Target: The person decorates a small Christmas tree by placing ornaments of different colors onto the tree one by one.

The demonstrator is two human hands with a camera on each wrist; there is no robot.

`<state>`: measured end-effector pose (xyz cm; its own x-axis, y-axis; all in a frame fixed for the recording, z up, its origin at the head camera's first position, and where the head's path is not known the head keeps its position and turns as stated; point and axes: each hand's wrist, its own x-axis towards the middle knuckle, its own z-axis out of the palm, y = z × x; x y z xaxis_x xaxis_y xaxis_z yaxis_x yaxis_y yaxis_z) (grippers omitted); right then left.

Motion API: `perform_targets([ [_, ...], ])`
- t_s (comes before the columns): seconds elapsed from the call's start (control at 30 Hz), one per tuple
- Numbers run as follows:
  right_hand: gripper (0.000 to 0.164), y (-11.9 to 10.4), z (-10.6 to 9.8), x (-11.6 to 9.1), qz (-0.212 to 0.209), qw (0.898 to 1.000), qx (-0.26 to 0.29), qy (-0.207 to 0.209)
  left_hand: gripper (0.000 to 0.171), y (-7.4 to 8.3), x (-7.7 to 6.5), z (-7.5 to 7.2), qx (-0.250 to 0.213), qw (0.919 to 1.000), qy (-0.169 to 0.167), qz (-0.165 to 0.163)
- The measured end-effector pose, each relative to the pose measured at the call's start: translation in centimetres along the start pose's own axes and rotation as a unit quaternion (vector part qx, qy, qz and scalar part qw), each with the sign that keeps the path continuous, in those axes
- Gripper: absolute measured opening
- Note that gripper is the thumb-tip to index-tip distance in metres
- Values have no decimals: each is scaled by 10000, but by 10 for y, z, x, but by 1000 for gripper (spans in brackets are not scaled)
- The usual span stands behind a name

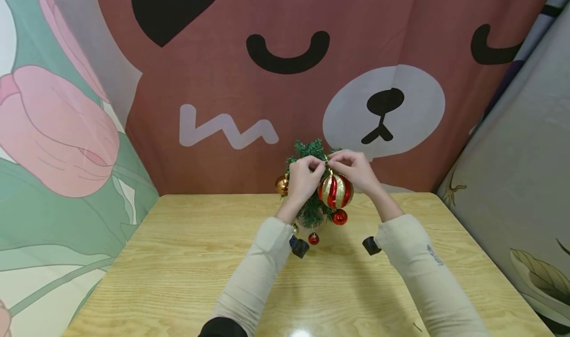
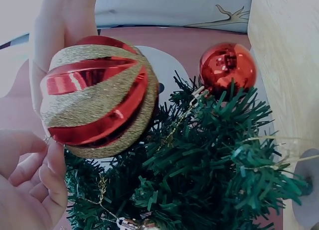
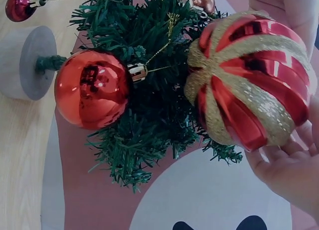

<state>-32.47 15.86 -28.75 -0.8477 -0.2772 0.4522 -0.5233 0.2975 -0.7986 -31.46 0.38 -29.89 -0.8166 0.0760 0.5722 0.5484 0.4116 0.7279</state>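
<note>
A large red Christmas bauble (image 1: 336,190) with glittery gold stripes hangs in front of a small green artificial Christmas tree (image 1: 310,149). Just above it, my left hand (image 1: 305,179) and right hand (image 1: 357,171) meet, each pinching the gold hanging string (image 1: 327,163) between thumb and fingertips. The left wrist view has the left hand (image 2: 30,177) close by the bauble's top end. In the right wrist view the striped bauble (image 3: 249,80) partly covers the right hand's fingers. A shiny red bauble (image 3: 92,88) hangs on a lower branch.
The tree stands on a round grey base (image 3: 40,63) near the back of the wooden table (image 1: 200,263). An orange-gold bauble (image 1: 281,185) hangs at its left and a small red bauble (image 1: 313,238) low in front. A bear-print curtain (image 1: 213,79) rises directly behind.
</note>
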Motion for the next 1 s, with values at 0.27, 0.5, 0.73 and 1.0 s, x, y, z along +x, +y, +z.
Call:
perform_targets([
  [0.27,18,-4,2,5,181,9998,69,96,13,-1,3,0,46,9999,141,-44],
  [0.5,18,-4,3,8,94,9983,-506,286,11,-3,4,1,364,9991,172,167],
  [0.73,17,-4,4,11,-107,9961,-826,307,11,-3,6,1,440,9983,327,187],
  [1.0,13,-4,4,14,-236,9940,-1051,204,11,-2,7,1,284,9986,385,215],
])
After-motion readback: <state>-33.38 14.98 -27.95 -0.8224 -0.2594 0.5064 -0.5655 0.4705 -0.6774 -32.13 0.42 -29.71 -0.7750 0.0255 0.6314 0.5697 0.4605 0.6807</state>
